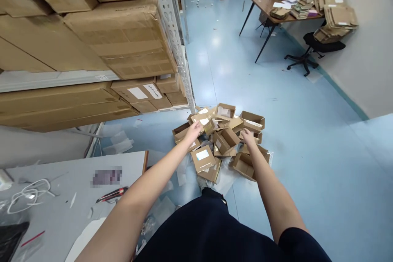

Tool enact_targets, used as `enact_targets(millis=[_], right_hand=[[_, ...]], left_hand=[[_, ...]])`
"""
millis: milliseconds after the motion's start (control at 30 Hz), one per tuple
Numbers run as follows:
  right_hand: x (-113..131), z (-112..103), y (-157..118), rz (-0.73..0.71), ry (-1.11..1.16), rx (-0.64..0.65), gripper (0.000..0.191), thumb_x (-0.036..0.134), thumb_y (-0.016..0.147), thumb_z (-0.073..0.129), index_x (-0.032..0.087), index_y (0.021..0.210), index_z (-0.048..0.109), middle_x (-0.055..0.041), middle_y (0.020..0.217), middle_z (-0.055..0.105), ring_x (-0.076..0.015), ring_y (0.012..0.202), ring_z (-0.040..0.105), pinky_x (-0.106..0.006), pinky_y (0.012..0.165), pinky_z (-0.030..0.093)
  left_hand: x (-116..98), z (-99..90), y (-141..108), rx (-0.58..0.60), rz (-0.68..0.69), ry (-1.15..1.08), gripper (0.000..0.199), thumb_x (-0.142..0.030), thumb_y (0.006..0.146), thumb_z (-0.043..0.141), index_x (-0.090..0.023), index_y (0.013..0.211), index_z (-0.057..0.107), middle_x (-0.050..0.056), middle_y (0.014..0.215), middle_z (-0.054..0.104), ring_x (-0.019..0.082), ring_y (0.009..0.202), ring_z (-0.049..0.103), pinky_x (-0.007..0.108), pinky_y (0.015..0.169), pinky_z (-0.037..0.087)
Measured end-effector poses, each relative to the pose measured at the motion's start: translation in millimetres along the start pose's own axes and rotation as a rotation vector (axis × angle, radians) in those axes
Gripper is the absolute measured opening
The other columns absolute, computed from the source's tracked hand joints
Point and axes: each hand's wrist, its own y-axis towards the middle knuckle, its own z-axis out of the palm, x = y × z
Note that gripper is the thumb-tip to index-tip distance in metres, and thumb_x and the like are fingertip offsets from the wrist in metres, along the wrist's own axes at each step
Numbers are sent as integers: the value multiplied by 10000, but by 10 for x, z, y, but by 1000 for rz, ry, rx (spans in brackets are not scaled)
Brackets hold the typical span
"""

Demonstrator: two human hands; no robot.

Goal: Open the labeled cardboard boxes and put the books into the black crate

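Cardboard boxes (226, 142) lie heaped on the floor (310, 155); left hand (194, 130) and right hand (248, 136) sit apart there, grip unclear from here.

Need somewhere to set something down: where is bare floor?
Open floor right of the box pile, toward the wall; mostly bare floor between the shelving and brown table. Crowded: the pile around the left hand and right hand.

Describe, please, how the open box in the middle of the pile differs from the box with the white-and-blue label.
The open box shows its hollow inside, while the labelled box shows a closed face.
The labelled box has a large label on that face; the open box shows only a small white patch.
The labelled box lies nearer to the person than the open box.
Both are brown cardboard.
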Motion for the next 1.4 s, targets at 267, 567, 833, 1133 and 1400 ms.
enact_targets(millis=[267,567,833,1133,1400], right_hand=[[-345,288,-504,58,-51,173,508,465,691,636,143,1073,723,-145,1059,723,-286,967,657,-409,863,513],[-260,1667,-1204,-20,-85,727,597,545,699,623,131,1123,691,-155,1119,711,-301,1075,639,-435,924,491],[147,3041,-2765,-159,-176,1416,526,546,718,660,187,1099,704,-136,1154,703,-301,1114,630,-464,1008,444],[223,3710,-4749,-254,-342,1897,496,580,690,697,214,1024,719,-132,1118,718,-307,1101,643,-491,1021,436],[210,4102,-6296,-408,-389,2108,493,557,711,664,212,1062,696,-132,1139,707,-294,1108,637,-497,997,453]], left_hand=[[682,-1008,-1498,-173,-293,-26,667,-527,753,661,-169,1305,553,179,1303,596,280,1140,610,384,889,513],[1346,-1557,-3347,-702,-370,-273,664,-585,693,680,-179,1214,606,156,1198,659,283,1078,646,412,880,525],[1824,-1422,-4521,-1208,-361,-557,658,-570,650,708,-168,1166,638,146,1141,678,280,1016,654,392,821,527],[2301,-1365,-5768,-1809,-246,-859,527,-501,764,647,-182,1181,606,133,1158,642,262,1049,639,353,824,515],[2753,-1384,-6469,-2077,-193,-1137,576,-466,806,627,-189,1296,505,138,1186,601,246,1083,615,343,812,532]])
